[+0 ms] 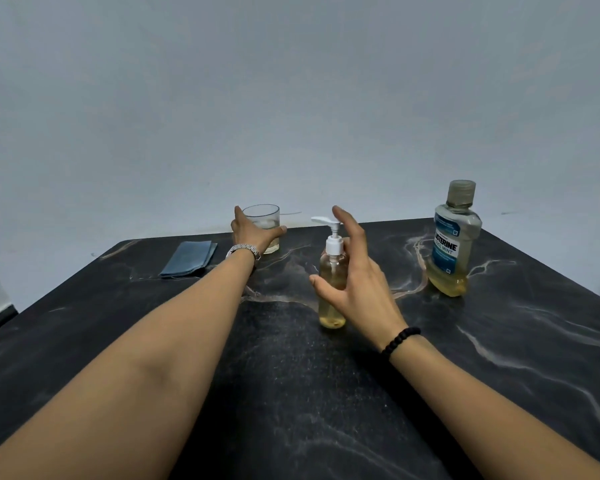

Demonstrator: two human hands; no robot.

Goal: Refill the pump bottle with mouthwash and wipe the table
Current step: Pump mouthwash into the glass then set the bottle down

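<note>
A clear pump bottle (331, 271) with a white pump head and yellowish liquid stands mid-table. My right hand (355, 275) is spread just to its right. The thumb lies in front of the bottle's body and the fingers reach up past the pump, without closing on it. A mouthwash bottle (452, 244), capped and about a quarter full of yellow liquid, stands at the right. At the back, my left hand (253, 233) is spread against a clear glass (265, 218), finger to its left and thumb to its right. A folded blue cloth (189, 259) lies at the back left.
The dark marble-patterned table (291, 393) runs up to a plain grey wall behind. Its left edge slants away near the cloth. The glass holds a little pale liquid at its bottom.
</note>
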